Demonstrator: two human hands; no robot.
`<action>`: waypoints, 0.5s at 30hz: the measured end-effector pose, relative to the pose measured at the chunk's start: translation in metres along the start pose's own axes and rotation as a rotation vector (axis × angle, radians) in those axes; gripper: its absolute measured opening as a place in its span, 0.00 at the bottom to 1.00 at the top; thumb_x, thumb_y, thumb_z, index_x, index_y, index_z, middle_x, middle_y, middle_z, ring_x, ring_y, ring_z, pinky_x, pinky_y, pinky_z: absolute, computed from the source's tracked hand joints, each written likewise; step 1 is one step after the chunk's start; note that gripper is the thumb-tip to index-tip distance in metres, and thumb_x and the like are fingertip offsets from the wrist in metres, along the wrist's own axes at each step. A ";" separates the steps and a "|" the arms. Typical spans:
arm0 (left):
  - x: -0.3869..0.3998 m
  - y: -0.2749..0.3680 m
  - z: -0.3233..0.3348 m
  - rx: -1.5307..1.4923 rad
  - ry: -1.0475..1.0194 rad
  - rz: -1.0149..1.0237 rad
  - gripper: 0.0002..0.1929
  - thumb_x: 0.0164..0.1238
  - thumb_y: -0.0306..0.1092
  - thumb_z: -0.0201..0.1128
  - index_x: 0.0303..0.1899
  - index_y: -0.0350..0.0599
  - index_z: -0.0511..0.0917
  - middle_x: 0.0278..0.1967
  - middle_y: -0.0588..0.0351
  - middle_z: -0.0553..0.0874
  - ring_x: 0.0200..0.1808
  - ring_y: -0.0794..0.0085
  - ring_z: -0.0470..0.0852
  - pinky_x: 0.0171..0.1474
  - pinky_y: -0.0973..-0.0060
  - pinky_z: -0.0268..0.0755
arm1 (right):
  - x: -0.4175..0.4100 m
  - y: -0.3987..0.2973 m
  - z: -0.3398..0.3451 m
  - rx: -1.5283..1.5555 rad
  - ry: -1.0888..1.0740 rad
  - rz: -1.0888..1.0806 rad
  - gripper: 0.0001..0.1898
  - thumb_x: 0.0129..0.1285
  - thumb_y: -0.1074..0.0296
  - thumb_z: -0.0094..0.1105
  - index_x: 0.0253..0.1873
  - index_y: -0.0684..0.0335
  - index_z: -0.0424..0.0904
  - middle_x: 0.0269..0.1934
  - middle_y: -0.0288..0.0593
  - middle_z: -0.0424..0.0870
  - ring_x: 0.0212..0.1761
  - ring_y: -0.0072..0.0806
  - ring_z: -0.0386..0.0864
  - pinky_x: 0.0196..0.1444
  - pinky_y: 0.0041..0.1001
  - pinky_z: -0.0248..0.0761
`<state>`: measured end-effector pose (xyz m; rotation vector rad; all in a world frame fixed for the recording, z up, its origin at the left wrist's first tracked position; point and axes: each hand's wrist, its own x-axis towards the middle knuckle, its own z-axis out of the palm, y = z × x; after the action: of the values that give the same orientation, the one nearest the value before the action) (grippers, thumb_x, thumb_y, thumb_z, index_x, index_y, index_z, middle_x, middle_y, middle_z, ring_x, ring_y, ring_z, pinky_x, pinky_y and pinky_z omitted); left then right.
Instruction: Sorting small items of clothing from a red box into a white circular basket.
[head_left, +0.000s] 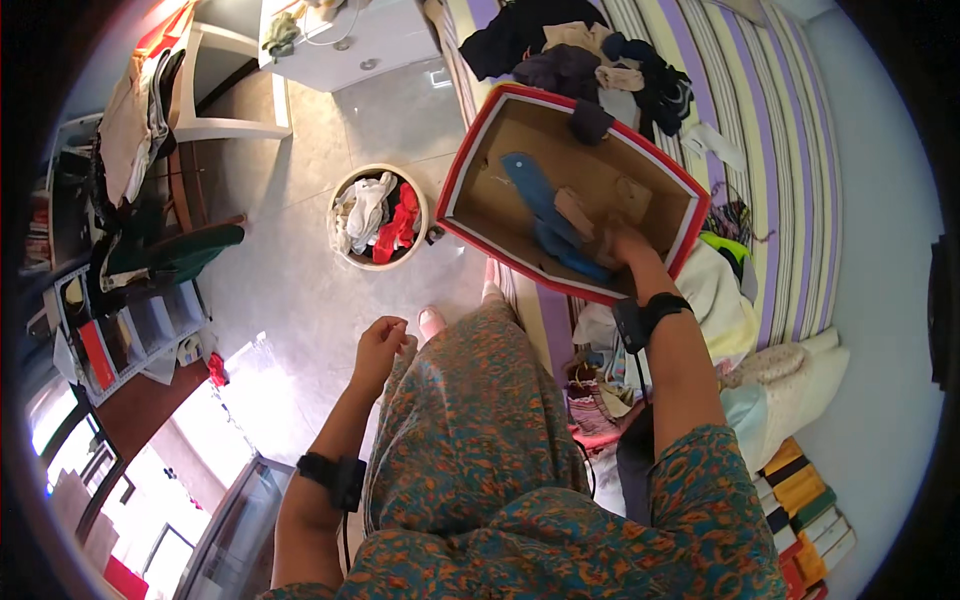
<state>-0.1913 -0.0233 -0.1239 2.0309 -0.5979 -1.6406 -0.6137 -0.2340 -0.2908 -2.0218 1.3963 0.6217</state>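
My right hand (619, 244) is reaching down inside a red-rimmed cardboard box (495, 142) on the bed. Its fingers are blurred, so whether they grip anything cannot be made out. Close to them in the box lie a long blue item (536, 187), probably cloth, and a small tan folded piece (574, 213). A dark cloth (590, 122) hangs over the box's far rim. My left hand (380, 351) hovers beside my left knee, fingers curled together and nothing visible in them.
A round bin (335, 246) of white and red clothes stands on the floor. Dark and beige clothes (559, 64) are heaped on the striped bed (780, 150), with more garments (720, 300) right of the box. A white cabinet (375, 56) and a clothes-draped chair (202, 127) stand further off.
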 end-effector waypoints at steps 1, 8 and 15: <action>-0.001 0.000 0.001 0.002 0.014 -0.026 0.10 0.68 0.34 0.55 0.42 0.37 0.77 0.27 0.58 0.79 0.28 0.78 0.74 0.33 0.81 0.67 | 0.008 0.006 0.001 -0.014 -0.045 -0.041 0.25 0.53 0.62 0.59 0.57 0.64 0.70 0.52 0.57 0.76 0.52 0.48 0.75 0.53 0.38 0.71; 0.000 0.003 0.024 -0.104 0.021 -0.105 0.11 0.68 0.34 0.55 0.43 0.36 0.76 0.28 0.59 0.79 0.29 0.79 0.74 0.33 0.80 0.68 | 0.035 0.028 0.021 -0.030 -0.100 0.120 0.26 0.45 0.67 0.66 0.53 0.65 0.74 0.51 0.57 0.77 0.51 0.47 0.77 0.53 0.38 0.71; 0.004 0.005 0.022 -0.137 -0.017 -0.054 0.11 0.68 0.35 0.55 0.43 0.37 0.77 0.28 0.59 0.79 0.29 0.78 0.74 0.34 0.80 0.68 | 0.019 0.010 -0.002 -0.103 -0.130 0.174 0.18 0.47 0.70 0.64 0.46 0.63 0.79 0.47 0.55 0.79 0.50 0.48 0.78 0.51 0.39 0.73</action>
<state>-0.2126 -0.0313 -0.1282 1.9515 -0.4275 -1.6834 -0.6160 -0.2507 -0.3042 -1.9125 1.4992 0.9013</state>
